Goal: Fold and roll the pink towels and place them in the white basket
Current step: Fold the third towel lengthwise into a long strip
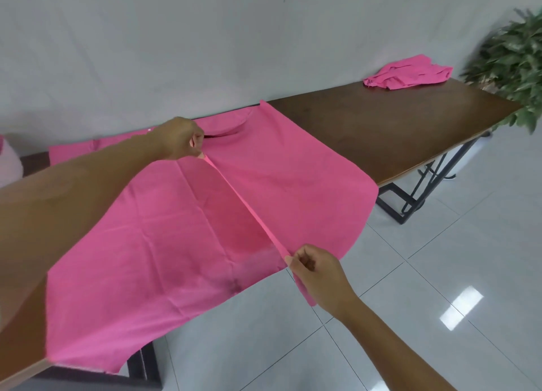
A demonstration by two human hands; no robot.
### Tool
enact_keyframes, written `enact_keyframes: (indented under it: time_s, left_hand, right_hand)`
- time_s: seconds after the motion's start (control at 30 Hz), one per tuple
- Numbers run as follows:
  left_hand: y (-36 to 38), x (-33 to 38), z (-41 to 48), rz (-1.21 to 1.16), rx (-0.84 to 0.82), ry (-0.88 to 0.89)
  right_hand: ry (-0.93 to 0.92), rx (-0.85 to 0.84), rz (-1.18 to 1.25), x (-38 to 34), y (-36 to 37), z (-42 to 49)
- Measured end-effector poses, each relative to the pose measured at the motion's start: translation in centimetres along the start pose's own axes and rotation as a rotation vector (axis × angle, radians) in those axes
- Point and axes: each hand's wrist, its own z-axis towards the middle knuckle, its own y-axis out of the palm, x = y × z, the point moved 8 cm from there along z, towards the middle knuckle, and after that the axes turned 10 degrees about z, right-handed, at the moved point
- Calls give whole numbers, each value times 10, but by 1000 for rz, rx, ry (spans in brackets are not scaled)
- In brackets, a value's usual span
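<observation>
A large pink towel (164, 238) lies spread over the brown table (396, 126), its near part hanging over the front edge. My left hand (181, 138) pinches one end of the towel's raised edge near the wall. My right hand (319, 273) pinches the other end at the table's front. The edge is pulled taut between them, lifted above the rest of the cloth. A second pink towel (407, 72) lies crumpled at the far right end of the table. A pale rounded object (8, 162) shows at the far left edge; I cannot tell whether it is the basket.
A green leafy plant (513, 65) stands beyond the table's right end. Black metal table legs (416, 191) stand on the glossy white tiled floor (440, 288). A grey wall runs directly behind the table.
</observation>
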Motion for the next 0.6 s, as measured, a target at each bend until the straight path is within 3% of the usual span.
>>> enact_keyframes:
  time_s: [0.17, 0.6]
  left_hand:
    - [-5, -50, -25, -1, -20, -12]
    - [2, -166, -96, 42, -54, -47]
  right_hand:
    - [-73, 36, -126, -26, 67, -8]
    - [-134, -92, -104, -71, 234, -33]
